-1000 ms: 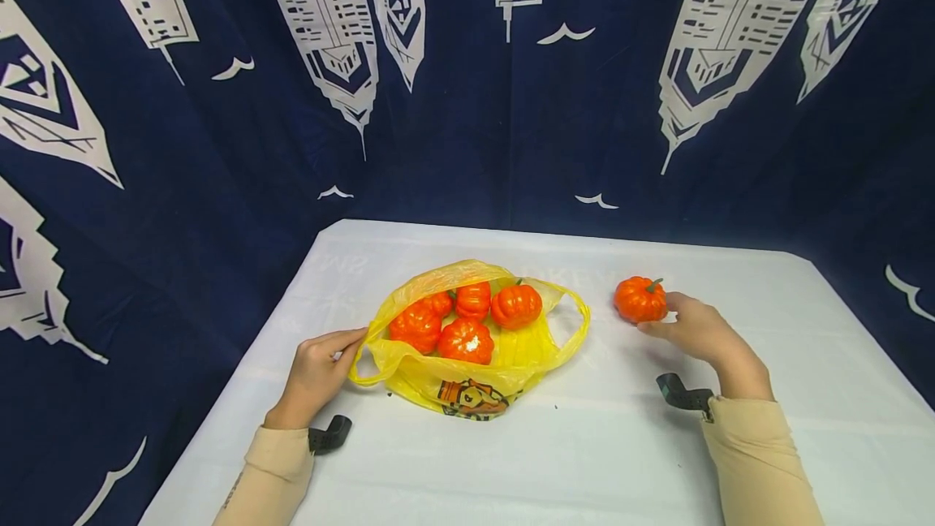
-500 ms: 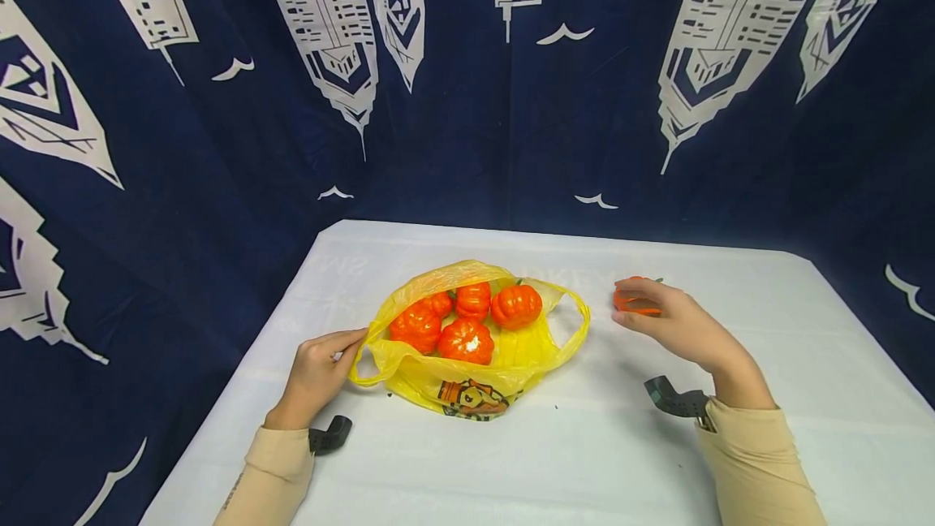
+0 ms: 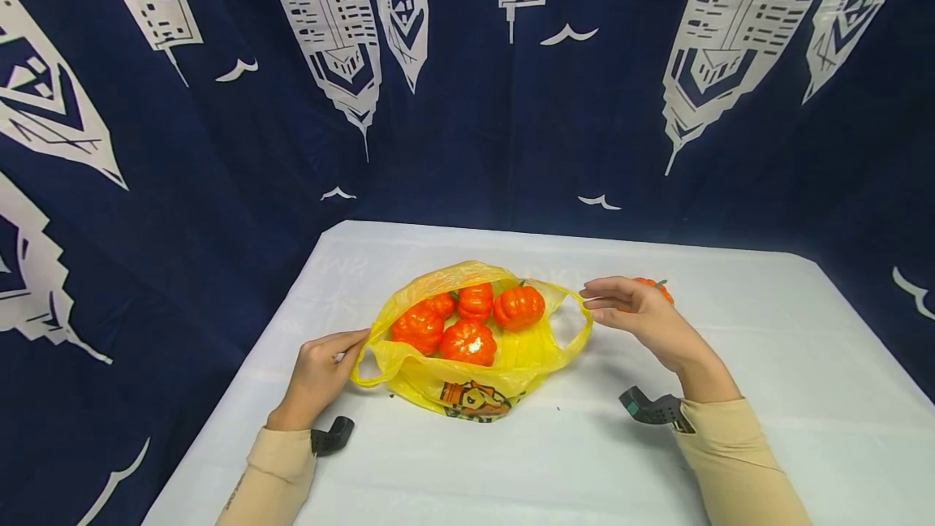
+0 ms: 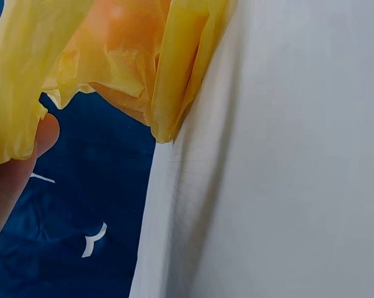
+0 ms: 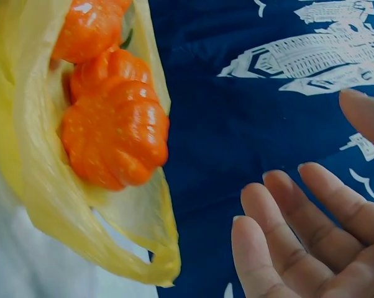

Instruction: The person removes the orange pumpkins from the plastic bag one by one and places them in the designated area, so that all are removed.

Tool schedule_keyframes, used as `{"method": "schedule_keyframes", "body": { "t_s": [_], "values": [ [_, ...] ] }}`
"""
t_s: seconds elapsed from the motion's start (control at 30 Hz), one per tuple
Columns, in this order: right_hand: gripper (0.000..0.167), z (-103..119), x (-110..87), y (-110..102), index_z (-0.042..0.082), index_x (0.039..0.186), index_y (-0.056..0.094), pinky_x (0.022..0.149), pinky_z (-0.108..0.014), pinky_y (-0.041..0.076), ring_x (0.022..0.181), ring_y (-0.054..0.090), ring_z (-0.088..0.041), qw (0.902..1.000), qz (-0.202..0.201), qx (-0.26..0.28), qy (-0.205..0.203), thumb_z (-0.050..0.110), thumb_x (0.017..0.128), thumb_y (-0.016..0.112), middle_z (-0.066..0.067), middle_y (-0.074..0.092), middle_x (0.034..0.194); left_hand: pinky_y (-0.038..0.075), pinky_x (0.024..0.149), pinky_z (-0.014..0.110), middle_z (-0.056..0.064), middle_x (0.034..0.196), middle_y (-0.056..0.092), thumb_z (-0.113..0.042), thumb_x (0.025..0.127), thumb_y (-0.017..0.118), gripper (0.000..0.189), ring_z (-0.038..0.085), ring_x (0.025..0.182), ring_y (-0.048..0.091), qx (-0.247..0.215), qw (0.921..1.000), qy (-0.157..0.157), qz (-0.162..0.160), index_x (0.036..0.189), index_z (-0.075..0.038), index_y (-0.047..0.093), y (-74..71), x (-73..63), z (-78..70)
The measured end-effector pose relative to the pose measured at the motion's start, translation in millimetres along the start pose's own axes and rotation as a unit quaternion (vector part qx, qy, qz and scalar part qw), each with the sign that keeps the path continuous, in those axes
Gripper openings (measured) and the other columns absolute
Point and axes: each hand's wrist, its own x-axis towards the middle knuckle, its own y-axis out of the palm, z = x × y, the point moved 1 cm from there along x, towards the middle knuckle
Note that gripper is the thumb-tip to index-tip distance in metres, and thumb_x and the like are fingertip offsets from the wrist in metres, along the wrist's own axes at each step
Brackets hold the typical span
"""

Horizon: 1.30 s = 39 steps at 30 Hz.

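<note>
A yellow plastic bag (image 3: 526, 347) lies with its mouth open on the table, holding several small orange pumpkins (image 3: 468, 342). My left hand (image 3: 316, 380) pinches the bag's left edge by the handle; in the left wrist view its fingers (image 4: 7, 192) meet the yellow film. Beside the bag's right handle (image 3: 580, 339) is my right hand (image 3: 650, 331), palm facing the bag and fingers loosely extended. The right wrist view shows nothing in that hand and a gap between its fingertips and the bag. Another orange pumpkin (image 3: 660, 289) lies behind the right hand, mostly hidden by it.
The table carries a white cloth (image 3: 570, 461). Behind and to the left hangs a dark blue curtain (image 3: 453, 169) with white building prints. A black wrist camera mount (image 3: 332, 435) sits at the left cuff, another black mount (image 3: 653, 408) at the right.
My right hand has let go of the lone pumpkin, leaving it on the table, and moved left to the bag's right handle. The left hand and the bag stay put.
</note>
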Motion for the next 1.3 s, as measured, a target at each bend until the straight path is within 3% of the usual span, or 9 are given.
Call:
{"method": "schedule_keyframes", "body": {
  "t_s": [0.17,0.27,0.47,0.7,0.9,1.17,1.3],
  "values": [
    [0.053,-4.6,7.1,7.0,-0.005,0.140,0.049,0.093,-0.011,0.049,0.108,0.065,0.000,0.9995,-0.004,0.008,0.029,0.016,0.095,0.068,-0.027,0.056,0.139,0.063,0.069,0.032,0.015,0.090,0.078,0.018,0.068,0.081,0.031,0.028,0.081,0.077,0.001,1.0000,0.005,0.008,0.096,0.005,0.078,2.3,0.7,-0.5],
    [0.055,-5.2,16.0,12.9,-0.005,0.141,0.048,0.095,-0.014,0.052,0.108,0.065,-0.003,0.9988,0.000,0.016,0.045,0.019,0.096,0.069,-0.028,0.054,0.141,0.063,0.069,0.033,0.015,0.090,0.078,0.018,0.068,0.081,0.031,0.028,0.080,0.077,0.003,0.9999,0.007,0.008,0.096,0.005,0.078,2.7,0.5,-0.5],
    [0.056,-5.3,41.1,22.5,-0.007,0.140,0.048,0.099,-0.033,0.058,0.114,0.064,-0.023,0.9974,0.012,0.022,0.067,0.021,0.096,0.069,-0.030,0.051,0.142,0.063,0.069,0.034,0.015,0.090,0.078,0.018,0.068,0.081,0.031,0.028,0.081,0.077,0.005,1.0000,0.008,0.002,0.096,0.005,0.078,2.3,-0.9,0.8],
    [0.053,-5.2,63.6,29.5,-0.004,0.140,0.050,0.106,-0.048,0.053,0.114,0.061,-0.024,0.9942,0.007,0.003,0.107,0.019,0.095,0.068,-0.024,0.054,0.143,0.063,0.069,0.034,0.015,0.090,0.078,0.018,0.068,0.080,0.030,0.029,0.080,0.077,0.003,1.0000,0.009,-0.003,0.096,0.005,0.078,1.1,0.2,-1.3],
    [0.053,-3.8,74.3,35.0,-0.002,0.139,0.050,0.106,-0.049,0.053,0.117,0.059,-0.030,0.9929,0.007,-0.009,0.118,0.020,0.095,0.069,-0.024,0.054,0.141,0.063,0.069,0.035,0.016,0.090,0.078,0.018,0.068,0.081,0.030,0.029,0.081,0.077,0.009,0.9999,0.008,-0.001,0.096,0.005,0.078,0.5,2.0,-0.8],
    [0.053,-9.2,83.4,44.9,-0.003,0.137,0.052,0.099,-0.040,0.055,0.113,0.059,-0.029,0.9915,0.004,-0.022,0.128,0.021,0.093,0.071,-0.023,0.055,0.140,0.063,0.068,0.035,0.016,0.089,0.078,0.017,0.068,0.081,0.030,0.029,0.080,0.077,0.013,0.9999,0.004,0.002,0.095,0.005,0.078,-0.9,2.5,-1.9],
    [0.054,-11.0,85.6,50.1,-0.004,0.137,0.053,0.099,-0.042,0.056,0.112,0.060,-0.029,0.9920,-0.002,-0.025,0.124,0.020,0.092,0.072,-0.023,0.055,0.140,0.063,0.068,0.034,0.015,0.089,0.078,0.017,0.068,0.081,0.030,0.028,0.080,0.077,0.014,0.9999,0.001,0.004,0.095,0.005,0.078,-1.2,1.3,-1.8]
  ]
}}
